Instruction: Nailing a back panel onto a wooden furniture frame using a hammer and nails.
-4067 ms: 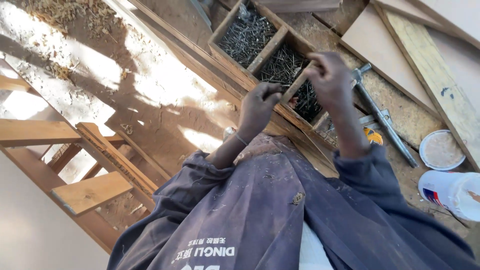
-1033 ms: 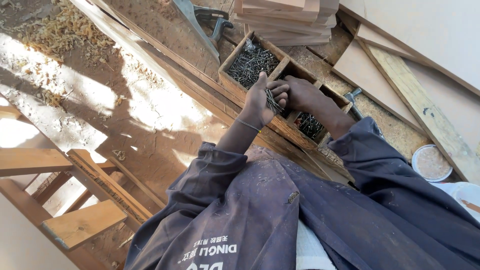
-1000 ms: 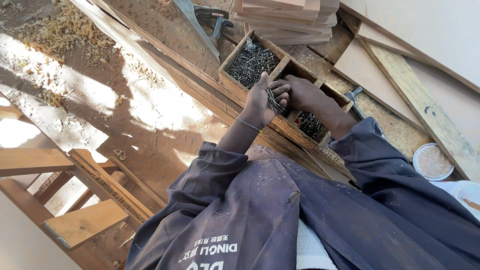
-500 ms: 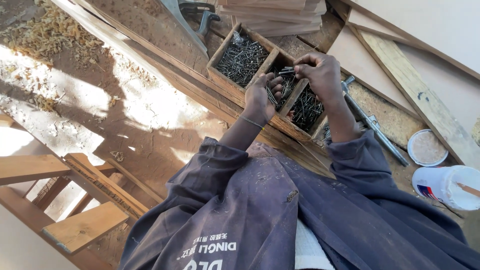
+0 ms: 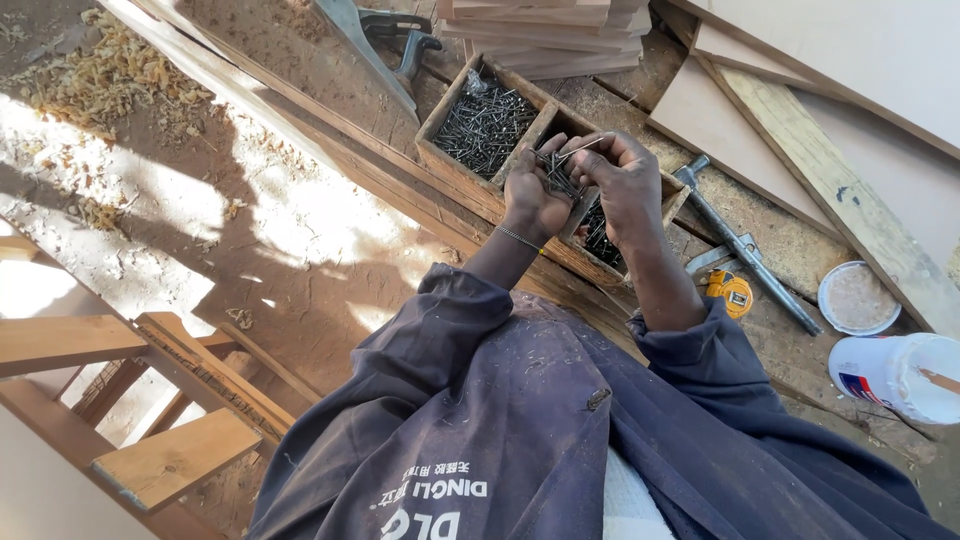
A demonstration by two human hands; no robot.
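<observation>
The left hand [image 5: 533,195] is closed around a bundle of thin dark metal nails [image 5: 556,176], fingers curled and pressed together on them, a thin bracelet at its wrist. The right hand [image 5: 622,180] sits just beside it at its 3 o'clock, thumb and forefinger pinching the tip of a single nail that sticks out of the bundle toward 2 o'clock. Both hands hover above the divided wooden nail box [image 5: 448,165], right over the partition between its two compartments; the compartment at 11 o'clock from the hands is heaped with loose nails [image 5: 484,125], the one under the right hand is mostly hidden.

Beyond the box, at 12 o'clock, lies a stack of flat cut wooden boards [image 5: 545,30], and at 11 o'clock a grey metal hand tool with a curved handle [image 5: 385,45] (a plane, by its shape). At 3 o'clock of the right hand a long grey metal bar clamp [image 5: 745,250] lies on the dusty wooden bench top [image 5: 300,210], with a small yellow tape measure [image 5: 732,293] near its lower end. Farther toward 4 o'clock are a round white lid [image 5: 858,298] and a white plastic tub [image 5: 893,375]. Pale wood shavings [image 5: 120,75] are scattered at 9 to 10 o'clock. The person's dark blue work jacket [image 5: 520,420] fills the lower frame.
</observation>
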